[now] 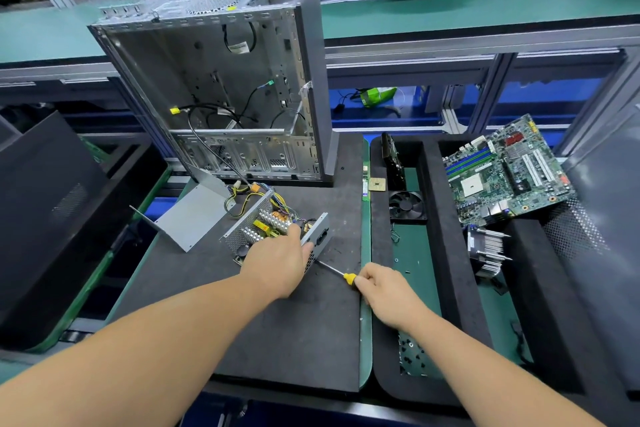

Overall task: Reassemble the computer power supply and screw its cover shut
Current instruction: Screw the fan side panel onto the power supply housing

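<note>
1. Right now, the power supply (277, 230) sits open near the middle of the dark mat on the bench (294, 322), just in front of an upright, emptied computer case (221, 87). Its circuit board, heatsinks and coloured wires are exposed from above.

2. The left hand (277, 262) rests on the near end of the power supply, fingers curled over its edge and gripping it to keep it steady.

3. The right hand (384, 288) pinches the yellow handle of a screwdriver (334, 271). The fingers are closed around the handle, and the thin shaft points left, with its tip at the near side wall of the power supply, beside the left hand.

4. The cover (194, 215), a bent grey metal sheet, lies just to the left of the power supply, not yet fitted.

5. To do this step well, I judge that the left hand should hold the housing firmly, so it cannot slide on the mat.

6. The screwdriver should stay in line with the screw, pressed gently inward while turning, so the tip does not slip toward the left hand.

7. Wires should be tucked inside before the cover goes on, or they may be pinched.

8. A tray on the right holds a motherboard (505, 170) and a small fan (407, 206).
</note>
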